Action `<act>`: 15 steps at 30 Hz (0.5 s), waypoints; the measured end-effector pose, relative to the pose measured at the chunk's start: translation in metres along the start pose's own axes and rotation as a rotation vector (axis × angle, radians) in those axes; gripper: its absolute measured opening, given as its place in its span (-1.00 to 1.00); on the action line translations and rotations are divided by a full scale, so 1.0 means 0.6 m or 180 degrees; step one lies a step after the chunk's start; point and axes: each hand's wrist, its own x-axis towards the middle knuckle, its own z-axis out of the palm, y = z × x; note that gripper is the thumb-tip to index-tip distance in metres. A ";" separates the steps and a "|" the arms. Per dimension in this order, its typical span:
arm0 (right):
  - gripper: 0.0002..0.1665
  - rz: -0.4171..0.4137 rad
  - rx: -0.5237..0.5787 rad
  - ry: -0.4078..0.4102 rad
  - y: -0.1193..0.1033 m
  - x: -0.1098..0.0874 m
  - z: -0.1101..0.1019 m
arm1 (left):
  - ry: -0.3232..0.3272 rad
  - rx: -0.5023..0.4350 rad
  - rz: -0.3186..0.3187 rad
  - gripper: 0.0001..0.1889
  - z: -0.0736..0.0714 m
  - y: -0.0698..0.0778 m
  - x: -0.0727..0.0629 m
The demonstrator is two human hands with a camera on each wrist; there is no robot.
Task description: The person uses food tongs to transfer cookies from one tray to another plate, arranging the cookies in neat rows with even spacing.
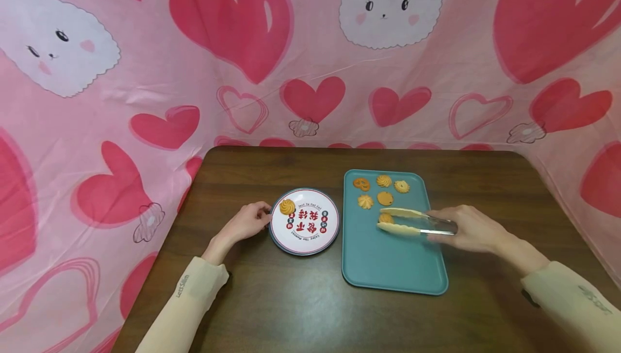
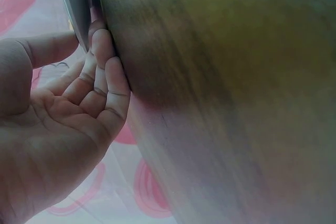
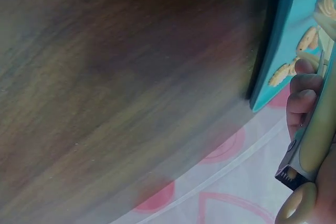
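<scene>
My left hand (image 1: 249, 220) pinches the left rim of a white plate (image 1: 310, 242) printed with red characters. In the left wrist view the thumb lies on the upper side of the plate's edge (image 2: 75, 3), with the other fingers curled beneath. A swirled cookie (image 1: 287, 207) lies on the plate's upper left. My right hand (image 1: 468, 229) grips a pair of tongs (image 1: 405, 229) with cream tips and metal arms, held over the teal tray (image 1: 388, 267). Between the tong tips is a round cookie (image 1: 386, 217); the tips stand close around it.
Farther back on the tray lie a pretzel-shaped cookie (image 1: 361, 184), a swirled cookie (image 1: 384, 180), a flower-shaped cookie (image 1: 365, 201) and others. Plate and tray stand side by side on a dark wooden table (image 1: 271, 299). A pink heart-patterned cloth (image 1: 310, 62) hangs behind.
</scene>
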 end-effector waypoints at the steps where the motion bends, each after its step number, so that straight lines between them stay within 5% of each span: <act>1: -0.31 -0.0007 0.0025 -0.0014 -0.001 0.002 -0.001 | -0.0005 0.0000 0.0000 -0.68 0.000 0.001 0.000; 15: -0.32 -0.0100 -0.0001 -0.0102 -0.022 0.048 -0.024 | -0.0011 0.0013 -0.0033 -0.67 -0.002 0.004 -0.001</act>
